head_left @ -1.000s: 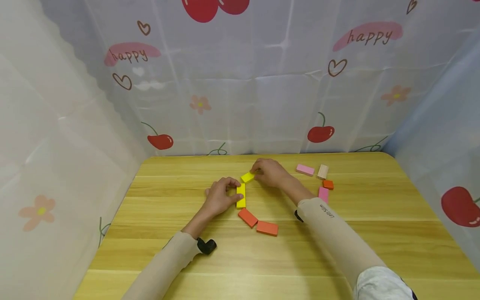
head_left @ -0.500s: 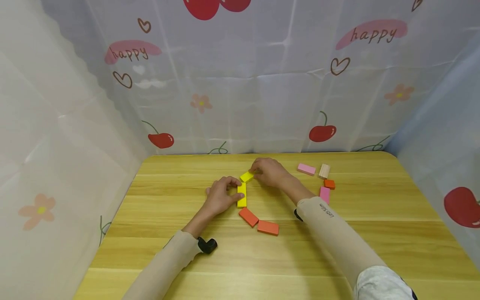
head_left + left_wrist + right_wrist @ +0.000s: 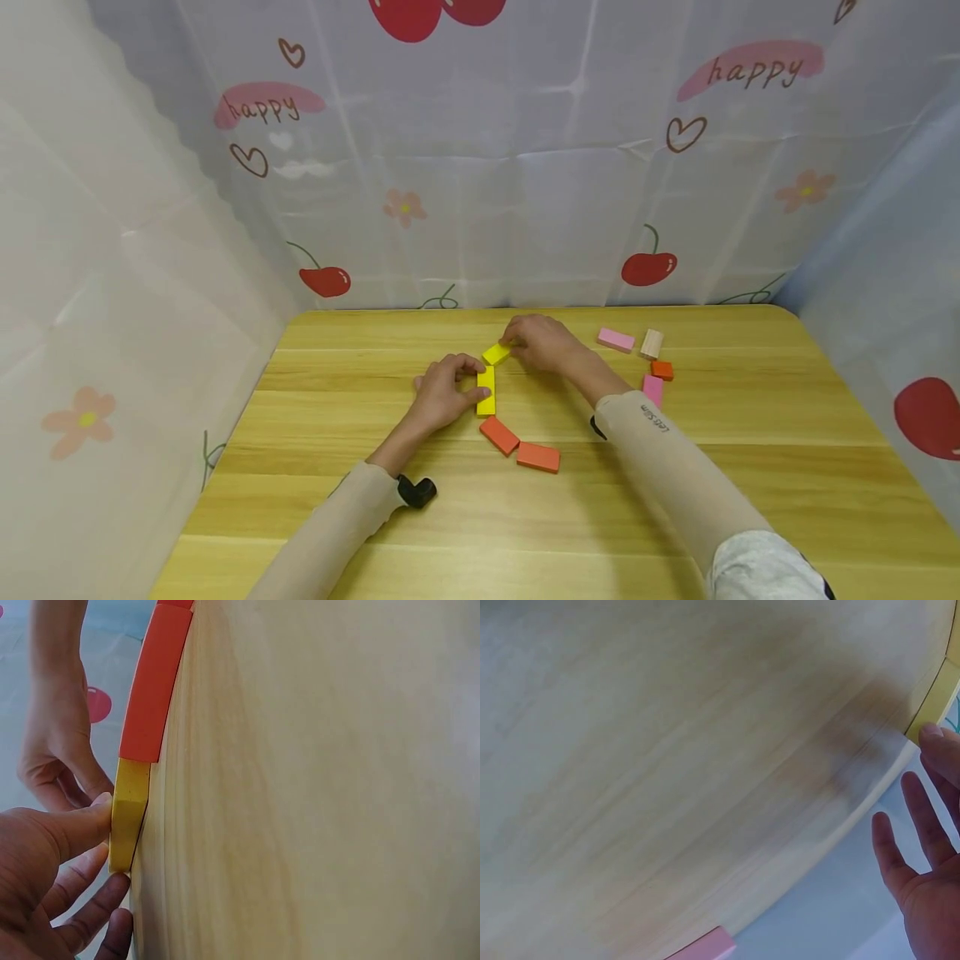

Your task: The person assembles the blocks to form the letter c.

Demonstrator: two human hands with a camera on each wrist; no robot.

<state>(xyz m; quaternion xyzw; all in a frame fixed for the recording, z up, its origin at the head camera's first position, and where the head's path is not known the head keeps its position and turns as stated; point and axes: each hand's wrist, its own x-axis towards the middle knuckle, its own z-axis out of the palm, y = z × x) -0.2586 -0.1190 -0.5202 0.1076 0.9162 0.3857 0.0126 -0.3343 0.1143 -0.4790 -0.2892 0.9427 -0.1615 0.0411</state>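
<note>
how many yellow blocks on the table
2: one yellow block touched by the left hand, another yellow block just beyond, at the right hand. The right arm may hide more.

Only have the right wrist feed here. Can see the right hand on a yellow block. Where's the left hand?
Observer: Left hand is holding the nearer yellow block between thumb and fingers, per the head view.
Operator: Copy. What comes after that block, toward the person?
Observer: An orange block set at an angle, then a second orange block, curving toward the right.
Operator: I've got a pink block cut off at my bottom edge. Anything beside it?
Observer: A bare-wood block to its right in the head view, with a gap between them.
</note>
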